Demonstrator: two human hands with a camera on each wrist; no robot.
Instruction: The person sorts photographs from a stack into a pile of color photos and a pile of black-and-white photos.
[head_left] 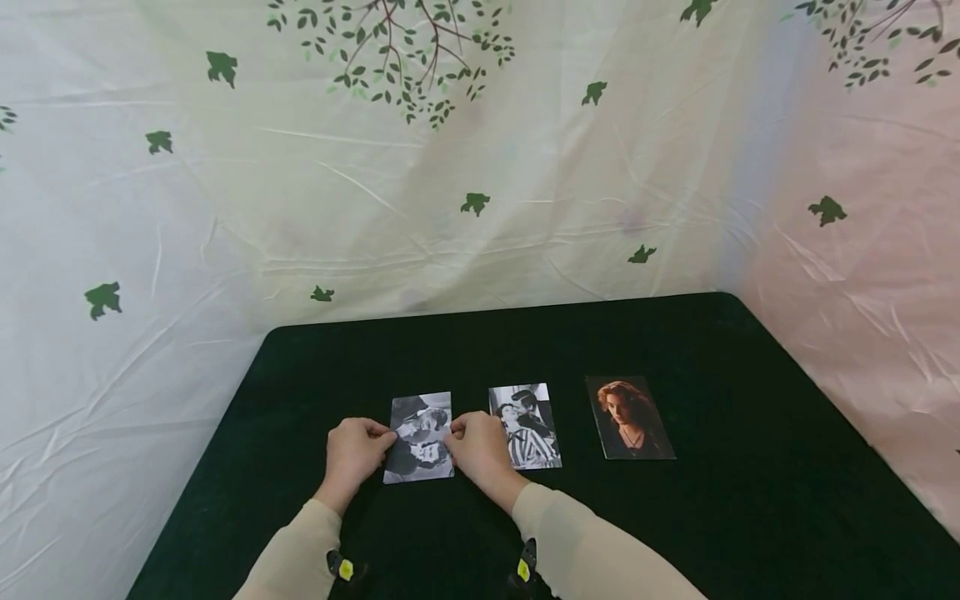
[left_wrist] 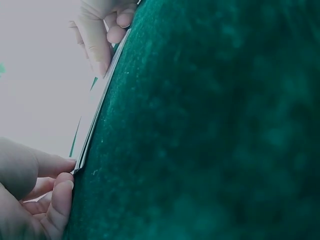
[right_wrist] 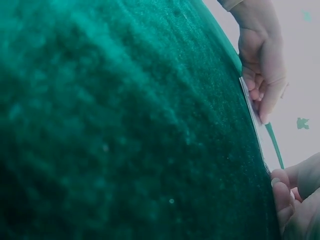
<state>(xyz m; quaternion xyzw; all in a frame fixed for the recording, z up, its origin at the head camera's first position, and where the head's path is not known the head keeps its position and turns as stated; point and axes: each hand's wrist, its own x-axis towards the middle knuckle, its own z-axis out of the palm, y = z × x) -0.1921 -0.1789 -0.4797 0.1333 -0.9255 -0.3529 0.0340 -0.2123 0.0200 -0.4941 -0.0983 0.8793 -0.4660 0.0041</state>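
Observation:
A black-and-white photo card (head_left: 418, 463) lies at the left of a row on the dark green cloth. Its left edge is pinched between thumb and fingers of my left hand (head_left: 354, 457), its right edge by my right hand (head_left: 483, 450). Seen nearly edge-on in the left wrist view, the card's side (left_wrist: 95, 122) shows several thin layers, like a small stack. A second black-and-white photo card (head_left: 534, 446), with two people and a striped garment, sits just right of my right hand, which partly covers it.
Farther right, a colour portrait card (head_left: 637, 421) with a dark background lies flat. Green cloth (head_left: 750, 500) covers the table, whose far edge (head_left: 495, 315) meets a pale hanging fabric (head_left: 525, 167) printed with leaves. Fabric also hangs on both sides.

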